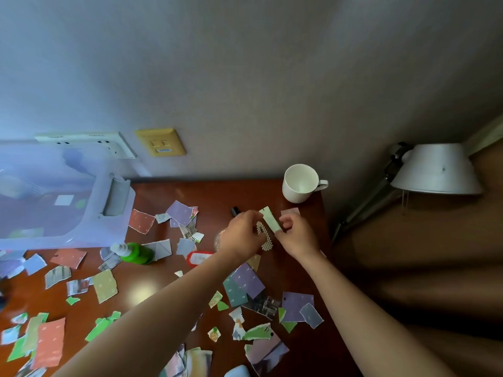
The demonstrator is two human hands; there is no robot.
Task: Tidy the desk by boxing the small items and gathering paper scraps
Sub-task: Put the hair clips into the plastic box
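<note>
Near the desk's (217,194) far right corner, the left hand (241,236) has its fingers curled, pinching a pearl hair clip (263,236) that hangs just above the wood; the right hand (298,235), close beside it, pinches a pale green tube (270,220) between thumb and fingertips; a white mug (299,183) stands at that corner; a clear plastic box (68,202) sits at the far left edge; paper scraps (247,278) lie scattered across the desk, around a green bottle (136,253) on its side.
</note>
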